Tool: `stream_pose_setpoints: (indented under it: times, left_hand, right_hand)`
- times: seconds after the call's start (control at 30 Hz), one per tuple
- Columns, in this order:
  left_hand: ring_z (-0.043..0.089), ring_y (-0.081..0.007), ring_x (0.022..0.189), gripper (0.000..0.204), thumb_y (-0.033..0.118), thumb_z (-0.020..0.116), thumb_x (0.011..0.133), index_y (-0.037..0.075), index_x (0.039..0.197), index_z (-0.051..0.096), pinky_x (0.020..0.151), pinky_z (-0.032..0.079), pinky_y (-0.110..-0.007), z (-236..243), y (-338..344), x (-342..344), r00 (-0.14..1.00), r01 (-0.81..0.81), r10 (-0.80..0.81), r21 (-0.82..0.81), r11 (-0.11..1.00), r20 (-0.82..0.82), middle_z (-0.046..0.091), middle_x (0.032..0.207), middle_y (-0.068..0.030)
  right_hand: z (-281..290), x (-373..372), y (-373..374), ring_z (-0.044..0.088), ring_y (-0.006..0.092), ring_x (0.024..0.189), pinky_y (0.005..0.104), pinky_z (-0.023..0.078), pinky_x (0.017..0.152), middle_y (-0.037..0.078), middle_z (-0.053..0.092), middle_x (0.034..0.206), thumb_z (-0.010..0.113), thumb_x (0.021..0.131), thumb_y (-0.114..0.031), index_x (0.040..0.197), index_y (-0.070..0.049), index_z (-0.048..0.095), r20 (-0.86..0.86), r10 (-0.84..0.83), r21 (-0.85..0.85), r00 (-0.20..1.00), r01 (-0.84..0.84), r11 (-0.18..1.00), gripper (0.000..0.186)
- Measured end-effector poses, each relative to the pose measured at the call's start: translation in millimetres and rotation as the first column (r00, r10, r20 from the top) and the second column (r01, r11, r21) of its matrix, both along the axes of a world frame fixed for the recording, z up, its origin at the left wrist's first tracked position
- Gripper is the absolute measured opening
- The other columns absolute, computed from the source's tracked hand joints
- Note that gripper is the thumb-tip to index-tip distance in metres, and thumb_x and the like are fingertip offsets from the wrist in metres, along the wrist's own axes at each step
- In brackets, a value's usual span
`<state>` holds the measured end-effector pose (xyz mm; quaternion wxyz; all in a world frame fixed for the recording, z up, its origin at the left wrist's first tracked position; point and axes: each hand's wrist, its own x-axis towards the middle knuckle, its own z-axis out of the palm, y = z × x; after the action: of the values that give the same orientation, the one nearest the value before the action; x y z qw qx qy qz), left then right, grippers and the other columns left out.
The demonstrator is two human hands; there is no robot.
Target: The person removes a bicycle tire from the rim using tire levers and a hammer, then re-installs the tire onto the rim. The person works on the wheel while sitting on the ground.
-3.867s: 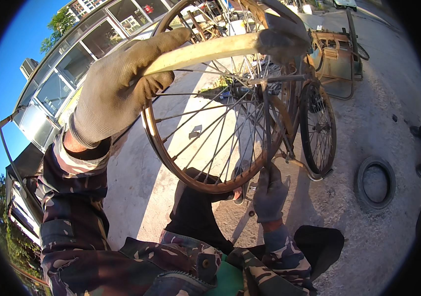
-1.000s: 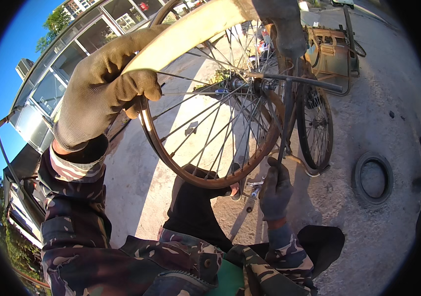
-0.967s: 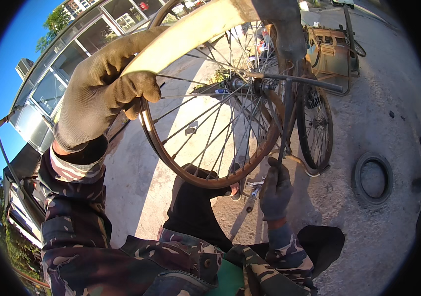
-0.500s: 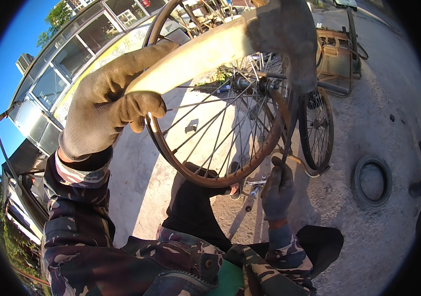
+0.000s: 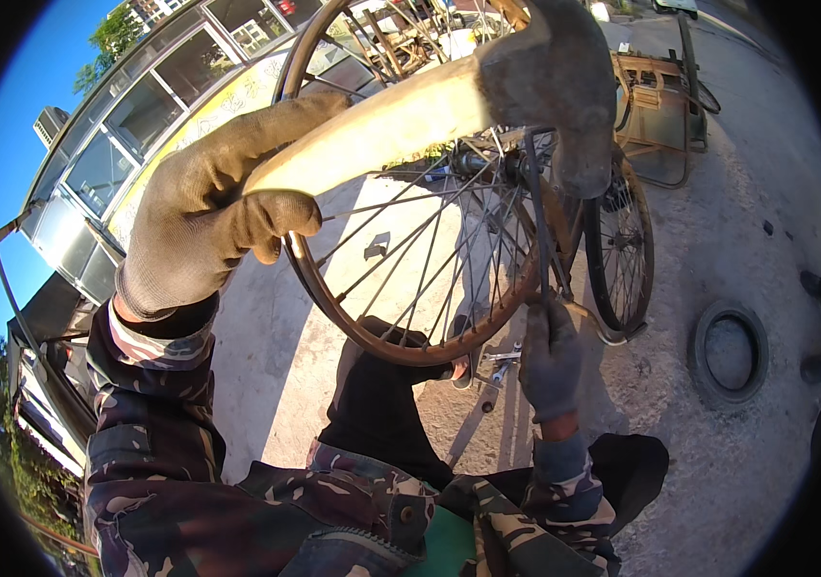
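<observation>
My left hand (image 5: 194,216), in a grey knitted glove, grips the pale wooden handle (image 5: 381,130) of a hammer. Its dark head (image 5: 555,82) hangs over the right side of a rusty spoked bicycle wheel (image 5: 439,348), near the hub (image 5: 473,165); whether they touch I cannot tell. The fingertips of that hand are beside the wheel's left rim. My right hand (image 5: 550,361), also gloved, is closed round the lower end of an upright dark metal bar (image 5: 540,216), which rises beside the hub toward the hammer head.
Another bicycle wheel (image 5: 636,288) stands behind on the right. A loose tyre (image 5: 757,351) lies on the concrete, wrenches (image 5: 502,361) below the wheel. A rusty cart (image 5: 656,111) is at back right, a glazed kiosk (image 5: 131,135) at back left, someone's dark shoe (image 5: 812,287) at the right edge.
Over the last second the hammer head has come lower, over the bar's top. My left hand has moved slightly down, my right hand slightly up and to the right.
</observation>
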<state>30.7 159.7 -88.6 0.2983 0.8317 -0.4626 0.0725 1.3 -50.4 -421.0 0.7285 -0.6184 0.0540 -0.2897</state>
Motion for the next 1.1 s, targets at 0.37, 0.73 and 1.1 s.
stream_pose_setpoints:
  times: [0.37,0.73,1.1]
  left_hand:
    - [0.075,-0.0149,0.079,0.067,0.029,0.076,0.098,-0.009,0.148,0.052,0.055,0.054,-0.019,-2,4,-1,1.0,0.027,-0.026,-0.01,1.0,0.006,0.076,0.102,-0.0173]
    - [0.07,-0.0116,0.079,0.054,0.032,0.069,0.102,0.004,0.147,0.06,0.069,0.057,-0.027,59,-74,7,0.627,-0.011,-0.325,0.426,0.905,0.708,0.076,0.105,-0.0096]
    - [0.07,-0.0282,0.076,0.055,0.003,0.065,0.094,0.01,0.148,0.057,0.066,0.057,-0.038,44,-157,10,0.511,-0.106,-0.497,0.625,0.773,0.701,0.073,0.095,-0.0142]
  right_hand:
    - [-10,3,-3,0.052,0.0034,0.064,0.0262,0.042,0.055,-0.001,0.064,0.077,0.057,0.109,-0.017,0.127,-0.001,0.07,-0.02,0.106,0.072,0.994,-0.104,0.992,0.027]
    - [4,-4,-1,0.048,0.0038,0.059,0.0275,0.039,0.051,-0.003,0.052,0.066,0.059,0.11,-0.024,0.123,-0.001,0.069,0.021,0.003,0.029,1.0,-0.003,1.0,0.028]
    - [-3,3,-1,0.054,0.0085,0.058,0.0325,0.042,0.053,0.004,0.055,0.064,0.058,0.11,-0.023,0.12,-0.001,0.069,0.073,-0.078,-0.121,0.994,0.087,0.989,0.027]
